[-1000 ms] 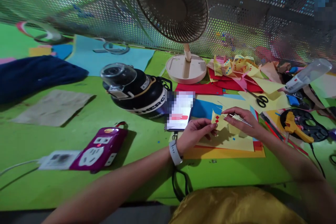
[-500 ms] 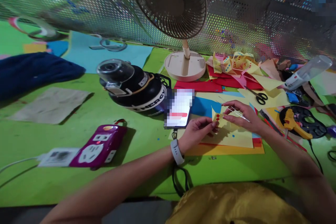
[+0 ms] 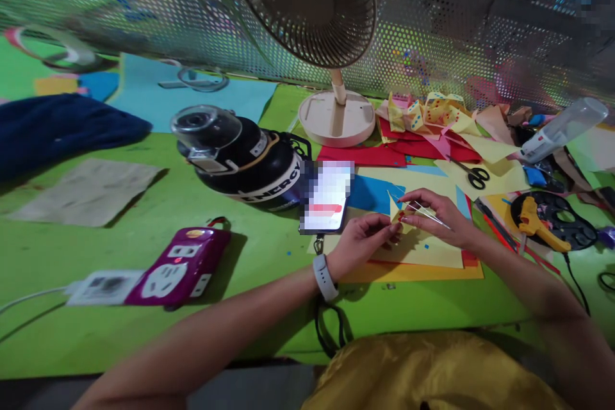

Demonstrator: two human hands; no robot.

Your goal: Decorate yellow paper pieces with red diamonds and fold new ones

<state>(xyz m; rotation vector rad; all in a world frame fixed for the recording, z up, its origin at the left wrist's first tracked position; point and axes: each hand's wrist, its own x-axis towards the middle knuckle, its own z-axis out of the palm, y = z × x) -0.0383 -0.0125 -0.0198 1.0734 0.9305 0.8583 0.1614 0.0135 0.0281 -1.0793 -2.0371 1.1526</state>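
Looks smooth and faintly glossy on the worktop (image 3: 269,250); matt and papery on the slip (image 3: 393,209); metallic (hard to be sure) on the tweezers (image 3: 426,210); shiny plastic on the socket (image 3: 199,253); pierced metal on the mesh (image 3: 423,38); satiny cloth on the lap (image 3: 408,371).

I'm remotely seeing the desk fan (image 3: 307,3) running past the upper edge, the left hand (image 3: 361,242) covering part of the yellow paper piece (image 3: 394,210), pixelation masking the smartphone screen (image 3: 328,197)
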